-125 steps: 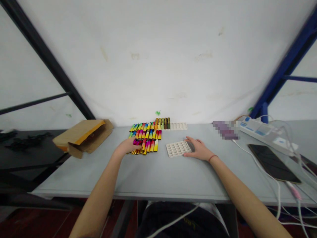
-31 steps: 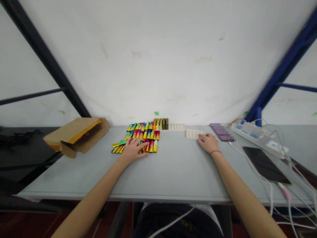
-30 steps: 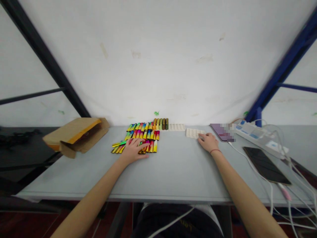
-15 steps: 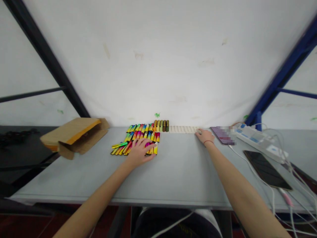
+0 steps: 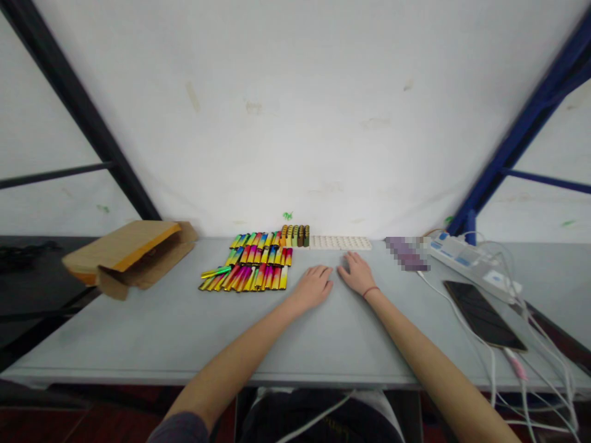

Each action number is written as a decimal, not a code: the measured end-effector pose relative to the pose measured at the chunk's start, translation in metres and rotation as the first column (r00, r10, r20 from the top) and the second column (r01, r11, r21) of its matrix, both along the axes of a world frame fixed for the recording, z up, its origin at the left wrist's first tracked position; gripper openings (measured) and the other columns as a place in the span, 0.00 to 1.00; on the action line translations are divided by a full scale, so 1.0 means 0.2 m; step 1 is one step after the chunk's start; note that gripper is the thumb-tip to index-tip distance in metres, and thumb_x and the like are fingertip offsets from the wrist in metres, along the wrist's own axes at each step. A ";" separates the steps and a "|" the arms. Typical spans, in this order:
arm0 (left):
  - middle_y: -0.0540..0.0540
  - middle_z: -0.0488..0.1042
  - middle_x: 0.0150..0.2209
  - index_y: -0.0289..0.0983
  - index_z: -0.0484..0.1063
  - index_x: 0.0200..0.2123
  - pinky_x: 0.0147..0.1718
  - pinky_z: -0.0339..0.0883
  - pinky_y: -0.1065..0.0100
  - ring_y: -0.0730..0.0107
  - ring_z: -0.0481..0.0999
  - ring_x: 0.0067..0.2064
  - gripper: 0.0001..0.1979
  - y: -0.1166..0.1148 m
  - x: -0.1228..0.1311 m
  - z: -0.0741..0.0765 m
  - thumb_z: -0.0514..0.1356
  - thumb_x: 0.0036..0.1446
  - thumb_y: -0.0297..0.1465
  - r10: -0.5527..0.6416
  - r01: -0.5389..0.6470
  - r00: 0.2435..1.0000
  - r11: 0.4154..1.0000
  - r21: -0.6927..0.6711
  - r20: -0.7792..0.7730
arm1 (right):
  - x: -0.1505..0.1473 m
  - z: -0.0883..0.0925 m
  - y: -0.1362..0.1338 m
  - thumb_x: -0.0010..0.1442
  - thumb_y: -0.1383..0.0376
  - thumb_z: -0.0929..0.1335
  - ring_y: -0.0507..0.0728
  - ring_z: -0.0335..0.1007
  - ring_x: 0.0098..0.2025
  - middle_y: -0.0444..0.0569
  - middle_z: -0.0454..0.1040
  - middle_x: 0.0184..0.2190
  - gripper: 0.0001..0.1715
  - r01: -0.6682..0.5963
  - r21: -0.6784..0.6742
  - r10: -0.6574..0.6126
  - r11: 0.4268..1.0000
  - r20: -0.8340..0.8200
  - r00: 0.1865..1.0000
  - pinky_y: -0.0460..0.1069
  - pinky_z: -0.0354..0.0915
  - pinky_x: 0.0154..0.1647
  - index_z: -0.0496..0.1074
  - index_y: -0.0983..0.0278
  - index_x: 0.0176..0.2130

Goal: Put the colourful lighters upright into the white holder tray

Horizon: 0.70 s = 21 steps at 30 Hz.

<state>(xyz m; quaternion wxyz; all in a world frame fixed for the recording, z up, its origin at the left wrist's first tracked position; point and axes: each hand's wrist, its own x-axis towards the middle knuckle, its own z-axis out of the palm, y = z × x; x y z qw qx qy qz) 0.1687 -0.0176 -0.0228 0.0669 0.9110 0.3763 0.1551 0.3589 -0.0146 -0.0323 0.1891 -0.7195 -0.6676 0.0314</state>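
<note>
My left hand point(image 5: 314, 288) lies on the table with fingers extended, right of the loose tubes and holding nothing. Close beside it, my right hand point(image 5: 356, 274) rests open, its fingertips just in front of a white rack point(image 5: 340, 242) with rows of small holes. Upright dark-ended tubes point(image 5: 295, 235) stand in several rows at the rack's left end. To the left, shiny rainbow-coloured tubes point(image 5: 258, 278) lie side by side in three rows. One green-gold tube point(image 5: 216, 272) lies askew across the front row's left end. What the tubes contain cannot be seen.
An open brown cardboard box point(image 5: 132, 249) lies on its side at the left. On the right are a dark phone point(image 5: 482, 314), a partly blurred purple device point(image 5: 406, 255), a white power strip point(image 5: 471, 264) and tangled white cables. A wall stands behind the grey table point(image 5: 184, 341).
My left hand has moved right, off the rainbow tubes, uncovering the front row. My right hand has left the rack's right end and come toward the middle. The view has shifted slightly.
</note>
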 end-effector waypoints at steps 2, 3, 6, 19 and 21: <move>0.38 0.66 0.64 0.34 0.64 0.63 0.66 0.54 0.53 0.57 0.62 0.67 0.23 0.01 0.03 -0.01 0.49 0.68 0.32 0.070 -0.070 0.997 0.997 -0.011 -0.026 | -0.04 -0.01 -0.05 0.69 0.59 0.60 0.63 0.52 0.70 0.56 0.61 0.68 0.25 -0.079 -0.049 0.079 0.996 0.001 0.997 0.63 0.48 0.68 0.66 0.64 0.61; 0.38 0.64 0.66 0.34 0.64 0.64 0.67 0.52 0.52 0.57 0.60 0.68 0.23 0.01 0.04 -0.01 0.49 0.68 0.33 0.092 -0.093 0.995 0.995 -0.019 -0.041 | -0.04 0.00 -0.07 0.69 0.60 0.60 0.62 0.53 0.70 0.56 0.62 0.68 0.24 -0.090 -0.056 0.090 0.994 -0.003 0.996 0.63 0.48 0.68 0.66 0.63 0.61; 0.39 0.60 0.69 0.34 0.62 0.65 0.68 0.48 0.51 0.57 0.56 0.70 0.25 0.00 0.03 0.00 0.48 0.68 0.35 0.113 -0.117 0.990 0.992 -0.048 -0.086 | -0.04 0.01 -0.08 0.68 0.59 0.61 0.61 0.57 0.68 0.56 0.64 0.66 0.24 -0.102 -0.043 0.101 0.994 -0.024 0.995 0.61 0.50 0.67 0.68 0.63 0.60; 0.40 0.57 0.70 0.37 0.62 0.66 0.68 0.46 0.50 0.57 0.53 0.71 0.26 0.01 -0.02 0.00 0.47 0.69 0.40 0.032 -0.042 0.991 0.996 -0.076 -0.129 | -0.02 0.01 -0.07 0.68 0.58 0.62 0.61 0.59 0.67 0.55 0.66 0.65 0.24 -0.085 -0.026 0.084 0.996 -0.034 0.996 0.61 0.51 0.66 0.69 0.62 0.59; 0.41 0.56 0.70 0.38 0.62 0.66 0.68 0.46 0.49 0.56 0.53 0.71 0.26 0.01 -0.04 0.00 0.47 0.69 0.40 0.007 -0.018 0.991 0.996 -0.083 -0.131 | -0.03 0.01 -0.08 0.68 0.58 0.62 0.61 0.59 0.67 0.55 0.66 0.65 0.23 -0.077 -0.019 0.076 0.997 -0.016 0.997 0.61 0.52 0.65 0.69 0.62 0.59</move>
